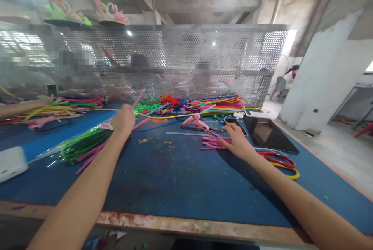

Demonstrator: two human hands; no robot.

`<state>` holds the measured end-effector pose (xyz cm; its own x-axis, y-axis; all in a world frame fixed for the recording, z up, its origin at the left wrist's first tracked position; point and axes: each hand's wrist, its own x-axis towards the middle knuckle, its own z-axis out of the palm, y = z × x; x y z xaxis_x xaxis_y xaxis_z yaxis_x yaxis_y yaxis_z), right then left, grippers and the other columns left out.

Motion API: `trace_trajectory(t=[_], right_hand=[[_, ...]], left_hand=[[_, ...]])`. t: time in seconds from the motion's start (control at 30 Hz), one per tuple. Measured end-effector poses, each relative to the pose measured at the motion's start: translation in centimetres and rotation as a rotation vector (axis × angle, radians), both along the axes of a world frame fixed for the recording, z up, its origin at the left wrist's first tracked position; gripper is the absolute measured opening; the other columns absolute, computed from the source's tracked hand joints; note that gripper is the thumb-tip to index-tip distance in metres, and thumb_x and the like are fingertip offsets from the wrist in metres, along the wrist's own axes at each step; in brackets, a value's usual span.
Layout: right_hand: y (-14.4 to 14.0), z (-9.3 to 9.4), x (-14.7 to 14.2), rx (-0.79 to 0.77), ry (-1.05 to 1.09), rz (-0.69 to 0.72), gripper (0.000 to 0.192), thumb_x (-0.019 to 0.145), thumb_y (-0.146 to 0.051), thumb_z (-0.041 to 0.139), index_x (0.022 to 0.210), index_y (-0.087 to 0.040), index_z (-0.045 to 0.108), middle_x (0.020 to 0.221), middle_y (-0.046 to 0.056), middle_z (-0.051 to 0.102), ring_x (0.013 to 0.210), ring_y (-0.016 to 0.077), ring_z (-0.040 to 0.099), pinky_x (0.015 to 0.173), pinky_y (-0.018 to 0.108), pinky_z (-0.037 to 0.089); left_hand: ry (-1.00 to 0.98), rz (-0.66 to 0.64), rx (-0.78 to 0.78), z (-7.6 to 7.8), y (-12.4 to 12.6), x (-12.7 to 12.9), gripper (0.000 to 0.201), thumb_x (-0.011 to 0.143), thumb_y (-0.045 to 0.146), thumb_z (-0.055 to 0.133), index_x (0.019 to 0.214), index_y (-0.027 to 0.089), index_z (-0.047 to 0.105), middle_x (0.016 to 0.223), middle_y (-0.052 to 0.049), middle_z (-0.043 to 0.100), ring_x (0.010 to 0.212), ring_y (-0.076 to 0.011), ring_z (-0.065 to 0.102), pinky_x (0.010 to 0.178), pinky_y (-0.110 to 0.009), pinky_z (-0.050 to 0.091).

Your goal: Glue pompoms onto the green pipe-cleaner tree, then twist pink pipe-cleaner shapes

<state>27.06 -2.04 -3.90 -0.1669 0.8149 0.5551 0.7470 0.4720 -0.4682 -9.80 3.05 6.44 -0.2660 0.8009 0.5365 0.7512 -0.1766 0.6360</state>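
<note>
- Two bare forearms reach in from the bottom edge, cut off at the elbows, over the blue table [180,180], whose worn near rim shows flaking paint.
- Left hand [124,120] is closed in a loose fist around a pink pipe cleaner [139,98] that sticks up and to the right; its fingers are turned away, so the grip itself is hidden.
- Just beside that hand lies a clear bag of green pipe cleaners [83,145], with pink ones poking out along its lower edge.
- Right hand [237,141] lies flat and spread, fingertips touching a small bunch of pink pipe cleaners [211,142] on the table; it grips nothing.
- A pink glue gun [196,122] lies just beyond that bunch, its cord lost in the clutter.
- A dark tablet [269,135] sits to the right, and red and yellow tubing [281,161] curls out from behind the right wrist, partly covered by it.
- At the far edge, piles of mixed coloured pipe cleaners [221,104] blur together.
- A white device [11,162] is cut off by the left frame edge.
- Behind a perforated metal screen [204,59], other people are barely discernible; another person's arm [20,107] enters at far left.
</note>
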Motion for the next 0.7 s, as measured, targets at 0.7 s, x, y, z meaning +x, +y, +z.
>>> trace_trajectory(t=[0.7], right_hand=[[0.7,1.5,0.2,-0.028,1.3,-0.049,0.038,0.061,-0.05,0.071,0.079,-0.018,0.064,0.061,-0.003,0.055,0.053,0.0077,0.051,0.051,0.022,0.045]], left_hand=[[-0.201,-0.911,-0.224,-9.2,-6.3,15.7,0.02,0.087,0.031,0.05,0.087,0.02,0.067,0.065,0.001,0.064,0.045,-0.0102,0.051,0.053,-0.021,0.039]])
